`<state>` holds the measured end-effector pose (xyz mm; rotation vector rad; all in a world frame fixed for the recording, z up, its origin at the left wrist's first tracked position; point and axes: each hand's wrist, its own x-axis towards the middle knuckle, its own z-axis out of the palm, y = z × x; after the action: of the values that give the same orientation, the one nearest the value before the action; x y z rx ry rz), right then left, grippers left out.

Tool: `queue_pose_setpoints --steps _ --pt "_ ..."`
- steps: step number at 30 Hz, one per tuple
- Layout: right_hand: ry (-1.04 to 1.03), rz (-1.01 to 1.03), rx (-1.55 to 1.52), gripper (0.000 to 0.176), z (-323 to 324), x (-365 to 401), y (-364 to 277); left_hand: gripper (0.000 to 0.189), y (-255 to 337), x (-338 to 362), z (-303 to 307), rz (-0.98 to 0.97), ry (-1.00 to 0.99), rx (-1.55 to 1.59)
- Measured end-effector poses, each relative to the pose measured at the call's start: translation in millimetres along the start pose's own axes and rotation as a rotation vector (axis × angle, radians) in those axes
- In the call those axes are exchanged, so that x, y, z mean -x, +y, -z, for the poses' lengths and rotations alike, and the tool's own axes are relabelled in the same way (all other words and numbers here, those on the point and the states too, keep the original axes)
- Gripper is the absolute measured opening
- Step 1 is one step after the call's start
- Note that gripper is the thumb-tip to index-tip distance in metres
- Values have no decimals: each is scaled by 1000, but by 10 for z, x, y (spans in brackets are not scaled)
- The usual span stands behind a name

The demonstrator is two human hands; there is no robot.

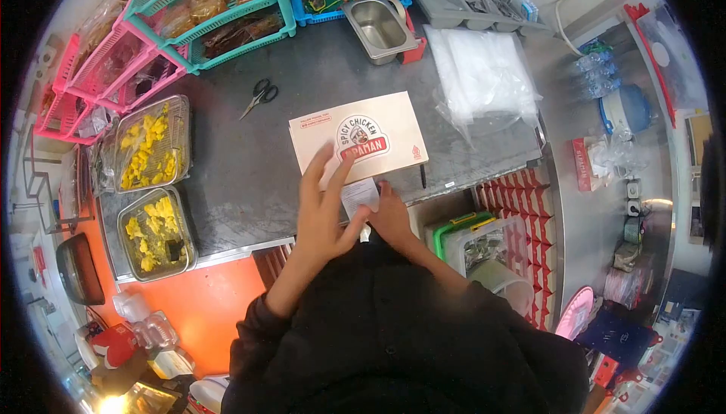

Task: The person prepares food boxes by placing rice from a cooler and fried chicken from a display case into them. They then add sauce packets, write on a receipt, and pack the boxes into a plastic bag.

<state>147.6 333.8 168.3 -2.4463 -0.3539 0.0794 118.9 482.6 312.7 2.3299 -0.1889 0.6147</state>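
Note:
A closed cardboard food box (310, 133) printed "Spicy Chicken" lies on the dark metal counter in front of me. My left hand (324, 213) is over its near left part, fingers spread and slightly blurred, with the thumb by a white printed paper slip (357, 197). Close to the box's near edge, my right hand (391, 216) has its fingers curled at the right side of that slip and appears to grip it. The exact fingertip contact is partly hidden. Just right of my right hand, a dark pen-like stick (423, 176) pokes out below the box.
Black scissors (261, 96) lie behind the box to the left. Two trays of yellow pieces, a wire-lined one (186, 138) and another (190, 251), stand at left. A steel pan (380, 28) and plastic bags (484, 66) are at the back. Stacked baskets (283, 17) rise behind.

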Motion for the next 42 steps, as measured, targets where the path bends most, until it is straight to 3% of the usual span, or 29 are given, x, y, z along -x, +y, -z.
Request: queue_pose_setpoints --steps 2,3,4,5,6,7,8,9,11,12,14,16,17,18,19,20,21,22,24,25,27,29,32,33,35,36,38,39,42 --pt "-51 -122 -23 41 -21 -66 42 45 -32 371 138 142 -18 123" --pt "-237 -327 -358 35 0 -110 104 42 -52 574 157 256 -90 259" --pt "-423 -527 -694 30 31 -152 156 38 -57 733 58 516 -52 457" --pt "-427 -522 -697 30 101 -148 169 34 -100 885 -86 778 -10 656" --pt "-548 -625 -753 29 207 -102 143 34 -231 1055 -269 778 -5 649" --pt "-672 -728 -806 30 314 -38 113 35 -388 1228 -471 1115 14 1097" --pt "-729 -525 -703 27 408 65 99 36 -464 1286 -575 1436 38 1558" --pt "-774 -322 -596 26 527 158 71 40 -310 1071 -461 1567 -17 1544" --pt "-776 -5 -376 30 1042 158 -193 38 -254 1059 -575 1388 -105 1327" --pt "-769 0 -370 30 1284 79 -287 38 -155 915 -519 1378 -105 1332" --pt "-926 334 -435 24 1725 -162 -446 35 211 480 -163 589 -9 464" --pt "-882 137 -628 19 2165 -571 -523 31 358 129 36 655 208 413" --pt "-677 62 -697 14 2203 -789 -405 32 307 -39 71 686 263 350" --pt "-428 272 -762 12 2159 -1148 -177 33 237 -190 81 719 323 288" --pt "-215 66 -766 10 2152 -1480 -118 33 181 -294 52 721 337 285" --pt "48 162 -464 12 1999 -1912 140 35 120 -383 14 763 373 205" --pt "157 26 -329 16 1813 -2237 288 36 84 -435 -29 804 408 124" --pt "299 245 -399 20 1483 -2600 629 36 70 -456 -82 803 423 118" --pt "376 232 -230 19 1150 -3003 794 35 20 -486 -215 406 581 -611" --pt "454 198 -57 19 1023 -3147 799 35 -26 -417 -273 409 597 -625" --pt "349 66 -78 17 806 -3322 766 35 -61 -220 -338 569 359 -511" --pt "233 -68 -87 16 597 -3452 842 34 35 -209 -402 595 348 -494" --pt "-54 -369 -951 11 444 -3586 1090 34 167 -240 -460 629 292 -489" --pt "-69 -371 -951 11 513 -3476 1054 34 193 -236 -468 632 244 -501" --pt "-103 -351 -1540 9 673 -3217 1021 34 200 -230 -481 645 258 -465" --pt "-121 -355 -1536 9 617 -3168 1090 34 190 -233 -476 638 238 -472" --pt "53 -114 -1113 9 414 -3082 1236 35 173 -210 -437 654 220 -496" --pt "-49 -166 -1153 10 335 -3140 1365 35 159 -213 -429 632 224 -471" --pt "69 -70 -930 10 298 -3078 1389 37 155 -189 -417 600 235 -440"
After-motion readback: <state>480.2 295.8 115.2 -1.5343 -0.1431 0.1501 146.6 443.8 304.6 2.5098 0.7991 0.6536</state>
